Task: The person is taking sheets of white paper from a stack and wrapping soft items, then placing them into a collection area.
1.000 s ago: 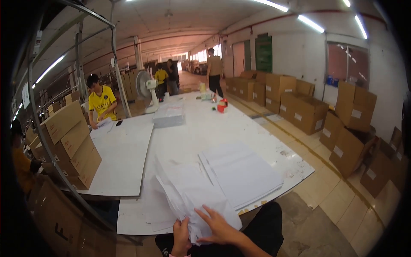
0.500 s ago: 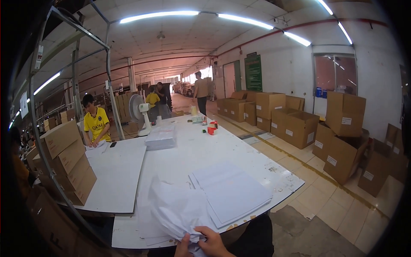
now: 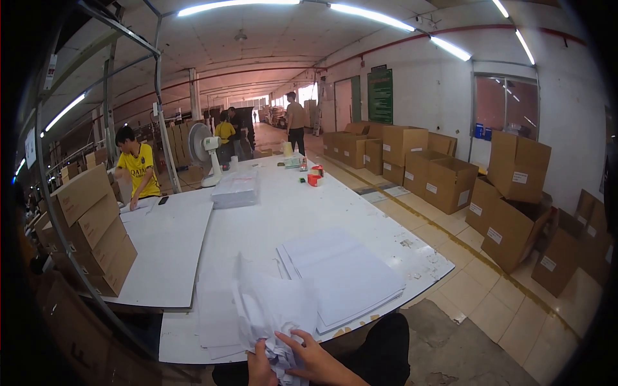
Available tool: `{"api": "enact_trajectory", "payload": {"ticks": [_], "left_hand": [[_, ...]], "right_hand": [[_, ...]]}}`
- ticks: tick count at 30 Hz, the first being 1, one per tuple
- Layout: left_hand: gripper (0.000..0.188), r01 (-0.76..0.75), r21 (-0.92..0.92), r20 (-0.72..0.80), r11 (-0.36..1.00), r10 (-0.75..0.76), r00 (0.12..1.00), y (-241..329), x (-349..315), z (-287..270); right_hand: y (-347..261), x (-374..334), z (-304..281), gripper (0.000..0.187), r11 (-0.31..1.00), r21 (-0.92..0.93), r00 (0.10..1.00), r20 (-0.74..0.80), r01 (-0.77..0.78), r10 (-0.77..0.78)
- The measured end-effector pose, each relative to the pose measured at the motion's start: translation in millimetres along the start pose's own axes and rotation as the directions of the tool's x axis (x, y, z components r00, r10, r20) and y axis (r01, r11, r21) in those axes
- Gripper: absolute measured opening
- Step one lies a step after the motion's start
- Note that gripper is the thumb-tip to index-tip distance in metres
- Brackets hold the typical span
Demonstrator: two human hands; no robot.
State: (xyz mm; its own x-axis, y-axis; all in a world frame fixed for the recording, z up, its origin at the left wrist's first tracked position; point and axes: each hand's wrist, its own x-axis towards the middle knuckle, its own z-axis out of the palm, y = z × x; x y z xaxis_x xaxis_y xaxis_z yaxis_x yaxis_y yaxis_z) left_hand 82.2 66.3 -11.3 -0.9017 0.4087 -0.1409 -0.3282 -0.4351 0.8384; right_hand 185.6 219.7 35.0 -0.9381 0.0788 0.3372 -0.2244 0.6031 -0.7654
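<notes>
A thin, crumpled white sheet point(image 3: 273, 302), paper by its look, stands bunched up at the near edge of the white table point(image 3: 360, 219). My left hand point(image 3: 261, 367) is closed on its lower left side. From the right, my right hand point(image 3: 315, 360) curves its fingers and thumb round the gathered folds. Part of the bunch between the hands is hidden by my fingers. Just right of it lies a stack of flat white sheets point(image 3: 347, 276); more flat white sheets point(image 3: 215, 321) lie to its left.
A wrapped white stack point(image 3: 235, 190), a fan point(image 3: 205, 151) and a red tape dispenser point(image 3: 315, 176) are farther up the table. Closed cartons point(image 3: 96, 231) stand left by a metal frame. A person in yellow point(image 3: 138, 170) works at the left. Open cartons point(image 3: 444, 180) line the right wall.
Both hands have moved slightly left and down, drawing the sheet into a narrower, more upright bunch. My right fingers have spread more round it. The view has shifted a little.
</notes>
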Motion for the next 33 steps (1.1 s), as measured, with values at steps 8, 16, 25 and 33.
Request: {"api": "enact_trajectory", "payload": {"ticks": [8, 16, 25, 33], "left_hand": [[0.040, 0.157, -0.203, 0.212, 0.966, -0.114, 0.971, -15, 18, -25], [0.041, 0.026, -0.068, 0.161, 0.997, -0.015, 0.987, 10, -4, -12], [0.049, -0.079, -0.123, 0.022, 0.989, 0.083, 0.996, 27, 5, -18], [0.044, 0.015, 0.057, 0.197, 0.998, -0.026, 0.980, 24, 0, -31]], "right_hand": [[11, 5, 15, 0.057, 0.998, 0.003, 0.954, -0.292, 0.067, -0.064], [11, 14, 21, 0.063, 0.961, -0.266, 0.954, -0.262, 0.076, -0.148], [-2, 11, 15, 0.102, 0.990, 0.100, 0.993, 0.056, 0.102, -0.108], [12, 23, 25, 0.075, 0.992, 0.032, 0.991, -0.053, 0.124, -0.123]]}}
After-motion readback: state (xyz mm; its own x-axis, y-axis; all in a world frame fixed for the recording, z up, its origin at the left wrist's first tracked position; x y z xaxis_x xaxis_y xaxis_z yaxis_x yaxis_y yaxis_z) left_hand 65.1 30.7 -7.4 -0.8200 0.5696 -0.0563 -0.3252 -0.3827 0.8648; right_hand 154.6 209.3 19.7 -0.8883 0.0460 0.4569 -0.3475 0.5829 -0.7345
